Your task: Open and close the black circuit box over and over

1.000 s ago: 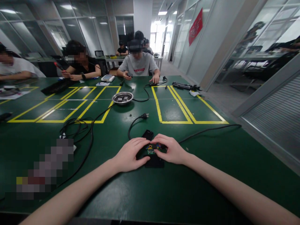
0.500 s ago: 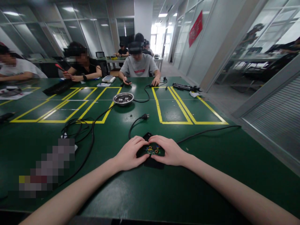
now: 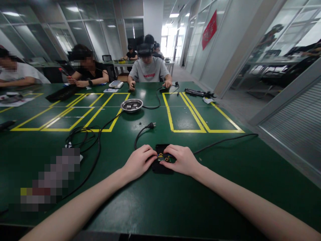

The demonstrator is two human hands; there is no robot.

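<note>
A small green circuit board (image 3: 164, 158) with yellow-ringed coils lies over a black plastic case (image 3: 163, 169) on the table in front of me. My left hand (image 3: 139, 163) pinches the board's left end, thumb and fingers drawn together. On the other side, my right hand (image 3: 185, 161) curls its thumb and fingers around the right end. Fingertips hide both ends of the board. From behind my left hand a black cord rises to a plug (image 3: 151, 125); another black cord (image 3: 220, 142) runs off to the right from near my right hand.
Beyond the plug stands a round metal bowl (image 3: 124, 109) with metal parts inside. Coiled black cable (image 3: 84, 134) lies at left, beside a blurred-out object (image 3: 50, 182). Yellow tape (image 3: 188, 131) marks the green table. Across it, a person in grey (image 3: 149, 72) handles small black items.
The black case has turned squarer to me beneath the board. My fingers have closed in on the board's ends. The plug has shifted slightly left.
</note>
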